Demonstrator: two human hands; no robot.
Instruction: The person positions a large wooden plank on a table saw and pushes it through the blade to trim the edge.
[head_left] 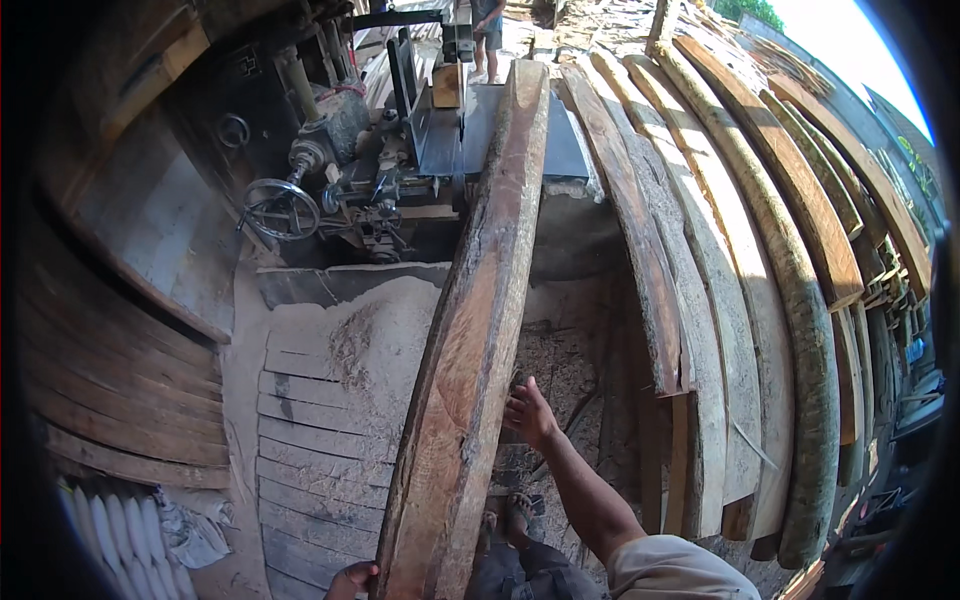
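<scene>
A long, rough-sawn timber beam (pixel 470 330) with strips of bark slants away from me. Its far end rests on the metal table (pixel 560 150) of a bandsaw, to the right of the upright blade (pixel 462 125). At the beam's near end, my left hand (pixel 352 580) grips the left edge, its fingers partly hidden. My right hand (pixel 530 415) is at the beam's right side, thumb raised and fingers apart, the fingertips against or just beside the wood. How far they reach under it, I cannot tell.
A handwheel (pixel 281 210) and greasy machine parts stand left of the saw table. Sawdust (pixel 390 325) is heaped on the slatted floor (pixel 320 430). Several beams and logs (pixel 800 360) lie side by side at the right. Beyond the saw stands another person (pixel 488 30).
</scene>
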